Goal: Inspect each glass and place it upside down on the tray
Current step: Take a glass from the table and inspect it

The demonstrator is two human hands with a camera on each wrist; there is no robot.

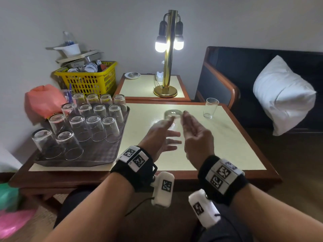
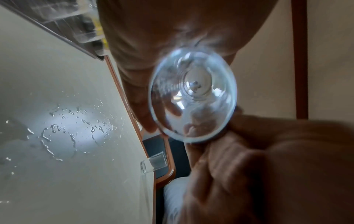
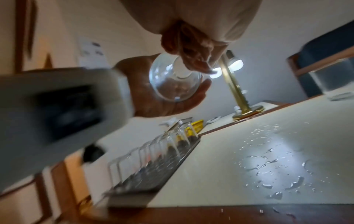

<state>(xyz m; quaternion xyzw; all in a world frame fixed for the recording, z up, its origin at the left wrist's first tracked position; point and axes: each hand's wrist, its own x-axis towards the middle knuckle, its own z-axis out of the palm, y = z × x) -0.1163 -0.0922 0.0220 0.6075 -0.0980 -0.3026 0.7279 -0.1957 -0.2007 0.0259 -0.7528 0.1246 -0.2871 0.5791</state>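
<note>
A glass (image 1: 172, 117) is held above the table (image 1: 227, 137) between the left hand (image 1: 160, 137) and right hand (image 1: 195, 135), fingers of both clasped against its sides. Upturned glasses (image 1: 94, 126) are seen on the tray (image 1: 103, 154); one upright glass (image 1: 211, 108) is noted at the table's far right.

Room dim. Light from lamp (image 1: 168, 44), two lit bulbs, blown out white. Glare patch on wet table (image 1: 218, 137), droplets glinting in both wrist views. Hands motion-blurred. Right wrist view: near device smeared. Wide-angle bending at edges.
</note>
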